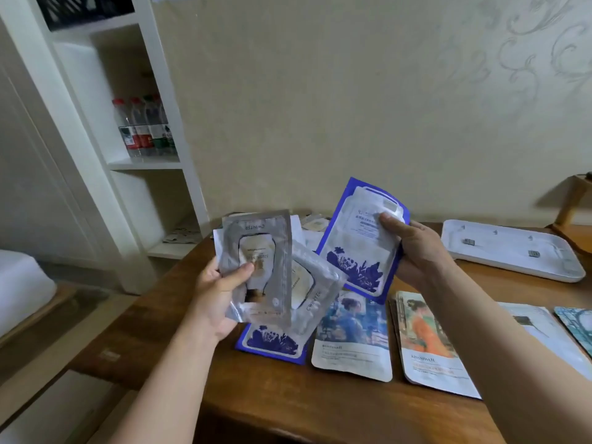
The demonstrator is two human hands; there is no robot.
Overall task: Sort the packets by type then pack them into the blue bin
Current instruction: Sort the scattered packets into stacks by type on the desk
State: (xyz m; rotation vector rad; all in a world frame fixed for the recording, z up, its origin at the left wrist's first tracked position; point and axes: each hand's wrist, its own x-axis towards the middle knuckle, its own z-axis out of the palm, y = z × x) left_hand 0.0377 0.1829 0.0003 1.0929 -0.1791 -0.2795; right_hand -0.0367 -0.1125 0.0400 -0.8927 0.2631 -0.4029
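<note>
The left hand (221, 296) holds up two silver packets (256, 267), fanned a little, with the thumb pressed on the front one and the fingers behind. The right hand (413, 248) holds a blue-and-white packet (358, 245) with a dark blue flower print, tilted; the thumb lies on its upper right part. Both hands are raised above the wooden table (288, 395), and the two held groups are near each other but I cannot tell if they touch.

Below the left hand, another blue-and-white packet (272, 342) lies flat on the table, partly covered by the silver ones in the view. Under the right hand lies a packet with a person in blue (352, 334), and just beside it, under the right forearm, a packet with a figure in orange (426, 344). More packets (544, 331) lie further to the right of that arm. Beyond the right hand a white tray (512, 251) sits on the table. The blue bin is not in view.
</note>
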